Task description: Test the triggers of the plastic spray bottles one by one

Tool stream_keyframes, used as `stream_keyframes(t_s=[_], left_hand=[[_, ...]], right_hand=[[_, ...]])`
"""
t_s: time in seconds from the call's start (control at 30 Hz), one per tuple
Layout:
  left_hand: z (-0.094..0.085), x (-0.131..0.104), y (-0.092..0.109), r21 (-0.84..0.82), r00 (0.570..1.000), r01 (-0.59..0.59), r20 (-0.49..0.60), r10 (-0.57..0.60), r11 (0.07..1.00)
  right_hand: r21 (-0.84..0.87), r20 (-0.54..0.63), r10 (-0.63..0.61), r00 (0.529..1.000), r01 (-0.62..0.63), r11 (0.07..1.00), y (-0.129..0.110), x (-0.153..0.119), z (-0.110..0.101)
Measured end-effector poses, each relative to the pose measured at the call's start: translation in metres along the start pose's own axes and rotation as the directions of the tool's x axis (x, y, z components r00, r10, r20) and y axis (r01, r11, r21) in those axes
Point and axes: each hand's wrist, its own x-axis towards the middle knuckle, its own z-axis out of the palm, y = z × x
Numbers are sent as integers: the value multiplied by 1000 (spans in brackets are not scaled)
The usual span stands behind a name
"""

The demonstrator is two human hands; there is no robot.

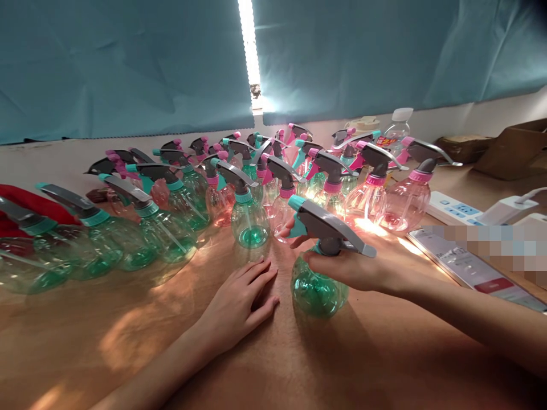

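Observation:
A green spray bottle [320, 290] with a grey and teal trigger head stands upright at the middle right of the table. My right hand [337, 265] is wrapped round its neck, just under the spray head. Palm down on the wood, my left hand [239, 302] rests left of that bottle, its fingers apart and nothing in them. Behind my left hand stands another green bottle [250, 225] with a teal collar. Pink bottles [405, 199] and more green bottles [164, 236] spread across the back and left.
A phone [474, 265] lies at the right, beside a white power strip [457, 208] with a plugged-in charger [508, 209]. A capped clear bottle [397, 128] and a brown cardboard box [513, 151] are at the back right. Red cloth [43, 205] shows at the far left.

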Motion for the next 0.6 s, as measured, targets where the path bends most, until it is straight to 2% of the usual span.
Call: stream_keyframes(t_s=[0.1, 0.4, 0.5, 0.6], left_hand=[[0, 1, 0, -4, 1000, -5, -9, 5, 1000], [-1, 0, 0, -1, 1000, 3, -19, -3, 1000], [0, 0, -1, 1, 1000, 1, -24, -1, 1000], [0, 0, -1, -4, 999, 0, -33, 0, 1000]], right_hand=[[66, 3, -9, 1000, 9, 998, -4, 2, 1], [117, 44, -13, 999, 8, 993, -6, 1, -2], [130, -12, -51, 999, 52, 990, -3, 1, -1], [171, 2, -100, 995, 98, 980, 0, 1, -1]])
